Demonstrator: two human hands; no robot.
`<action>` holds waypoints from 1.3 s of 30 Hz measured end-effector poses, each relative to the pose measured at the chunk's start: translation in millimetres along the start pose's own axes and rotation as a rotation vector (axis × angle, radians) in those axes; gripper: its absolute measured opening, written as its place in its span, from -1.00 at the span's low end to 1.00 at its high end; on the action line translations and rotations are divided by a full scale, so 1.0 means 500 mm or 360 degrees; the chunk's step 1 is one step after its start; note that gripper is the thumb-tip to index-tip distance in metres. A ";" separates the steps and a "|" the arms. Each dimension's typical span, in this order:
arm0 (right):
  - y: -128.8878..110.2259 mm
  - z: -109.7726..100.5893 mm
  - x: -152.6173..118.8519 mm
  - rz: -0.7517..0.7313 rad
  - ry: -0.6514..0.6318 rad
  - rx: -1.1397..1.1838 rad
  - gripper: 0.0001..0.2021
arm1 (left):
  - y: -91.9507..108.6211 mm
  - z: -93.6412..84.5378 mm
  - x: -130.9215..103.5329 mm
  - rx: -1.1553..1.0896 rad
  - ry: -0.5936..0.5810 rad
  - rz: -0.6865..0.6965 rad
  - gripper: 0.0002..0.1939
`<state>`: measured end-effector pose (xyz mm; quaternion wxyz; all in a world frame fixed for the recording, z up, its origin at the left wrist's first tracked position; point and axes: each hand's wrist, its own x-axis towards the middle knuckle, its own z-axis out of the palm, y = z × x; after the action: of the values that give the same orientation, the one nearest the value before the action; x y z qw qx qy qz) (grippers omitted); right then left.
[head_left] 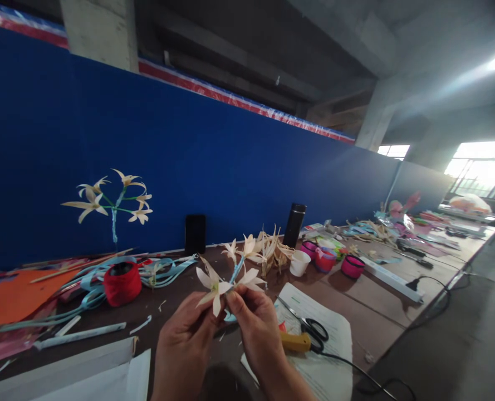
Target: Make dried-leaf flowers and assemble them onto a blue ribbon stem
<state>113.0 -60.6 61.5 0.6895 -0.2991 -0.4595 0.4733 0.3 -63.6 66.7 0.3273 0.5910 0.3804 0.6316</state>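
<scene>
A spray of cream artificial flowers (215, 286) with a light blue wrapped stem is held in front of me, low in the middle of the head view. My left hand (187, 337) pinches it from the left, just under the nearest bloom. On the right side, my right hand (255, 323) has its thumb and fingers closed on the stem area, close to my left fingertips. A bit of light blue strip shows between the hands. The exact grip points are hidden behind petals and fingers. Another cream flower spray (114, 209) stands upright at the left.
Black-handled scissors (314, 329) and a yellow-handled tool (296, 341) with a cord lie on paper (334, 367) at right. Behind are a white cup (299, 263), a black bottle (294, 225) and dried husks (272, 250). A red roll (122, 284) sits left. A blue partition (230, 167) rises behind.
</scene>
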 end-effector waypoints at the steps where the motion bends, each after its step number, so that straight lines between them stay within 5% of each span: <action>1: -0.002 0.002 0.000 0.0012 0.0020 -0.0005 -0.82 | 0.000 0.000 0.000 -0.0003 0.0007 -0.0013 -0.83; 20: -0.005 0.019 -0.012 -0.0221 0.0263 -0.0772 -0.91 | -0.015 0.027 -0.023 0.0035 0.0336 -0.0196 -0.77; 39: -0.033 0.043 -0.033 -0.0466 0.0163 -0.1422 -0.90 | -0.051 0.025 -0.020 -0.0166 0.0382 -0.0235 -0.78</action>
<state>97.4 -82.5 78.0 0.5746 -0.5215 -0.6208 0.1118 12.9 -58.5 39.9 0.3552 0.4640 0.4259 0.6907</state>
